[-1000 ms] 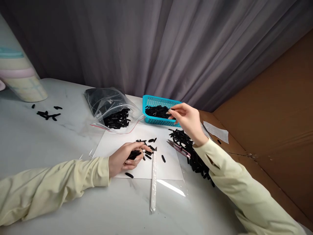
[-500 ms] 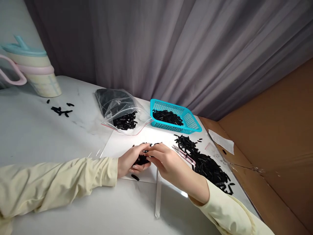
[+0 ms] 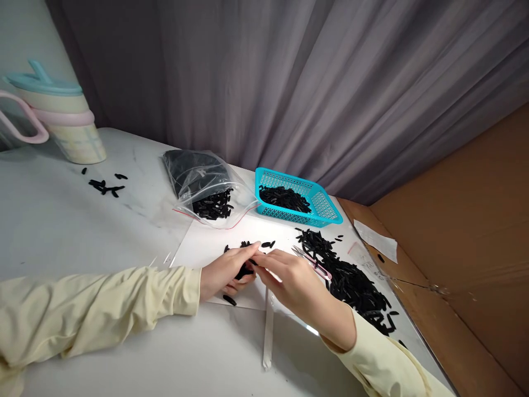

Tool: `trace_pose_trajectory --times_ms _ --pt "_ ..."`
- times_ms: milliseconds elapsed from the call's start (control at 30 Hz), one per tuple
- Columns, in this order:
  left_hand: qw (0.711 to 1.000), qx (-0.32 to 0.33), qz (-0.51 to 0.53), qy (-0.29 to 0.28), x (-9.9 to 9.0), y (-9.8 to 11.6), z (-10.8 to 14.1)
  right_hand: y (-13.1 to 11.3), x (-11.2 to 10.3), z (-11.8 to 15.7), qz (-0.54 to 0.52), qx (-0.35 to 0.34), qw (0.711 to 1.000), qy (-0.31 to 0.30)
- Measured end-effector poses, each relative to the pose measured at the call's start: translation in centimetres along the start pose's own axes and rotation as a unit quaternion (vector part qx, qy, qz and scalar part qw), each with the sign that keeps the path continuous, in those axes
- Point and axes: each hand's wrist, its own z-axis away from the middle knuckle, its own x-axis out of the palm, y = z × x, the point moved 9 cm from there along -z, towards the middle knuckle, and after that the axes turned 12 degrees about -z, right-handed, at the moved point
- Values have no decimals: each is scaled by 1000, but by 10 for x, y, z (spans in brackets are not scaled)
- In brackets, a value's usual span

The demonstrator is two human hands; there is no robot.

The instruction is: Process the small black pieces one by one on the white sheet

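Note:
My left hand (image 3: 228, 268) is curled around a small bunch of slim black pieces (image 3: 244, 271), which look oblong with tapered ends. The fingertips of my right hand (image 3: 291, 280) meet my left thumb and pinch at one of these pieces; most of it is hidden by the fingers. Both hands are over a white sheet (image 3: 202, 240). More black pieces lie just beyond the hands, and a single black piece (image 3: 229, 300) rests below the left hand. To the right of my right hand lie pink-handled thread snips (image 3: 314, 265), against a heap of black pieces (image 3: 355, 284).
A turquoise mesh basket (image 3: 300, 218) holds more black pieces. Beside it lies an open zip bag (image 3: 202, 184), partly filled with them. A lidded cup (image 3: 74, 124) stands at far left near several loose pieces (image 3: 105, 187). A flat white strip (image 3: 268, 336) lies in front of the hands.
My left thumb has stretched out toward the right fingertips, and the right hand has shifted slightly right and down. The bunch stays in the left hand. The view has moved a little.

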Motion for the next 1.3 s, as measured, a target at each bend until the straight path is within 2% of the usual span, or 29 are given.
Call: trace_pose_trajectory --times_ms 100,167,233,300,333,433,533,833,1000,1300 --pt "999 4 -34 4 -1 -2 0 24 -14 18 -163 111 979 52" --pt "997 24 -67 8 -1 -1 0 43 -8 34 -297 205 931 56" --pt "992 54 -110 16 0 2 2 57 5 49 -418 274 864 59" --pt "979 91 -178 26 1 7 6 63 17 58 -501 303 808 64" --pt "969 111 -218 32 2 10 8 64 22 61 -528 307 790 63" --pt "931 167 -321 49 6 18 15 63 34 64 -586 314 745 44" --pt "905 191 -375 68 6 20 18 63 42 65 -630 328 703 36" --pt "881 201 -413 111 2 23 24 61 49 67 -694 330 638 52" --pt "872 228 -411 135 -2 26 26 65 48 67 -706 332 621 78" --pt "871 257 -393 147 -3 31 27 62 50 66 -739 321 588 69"
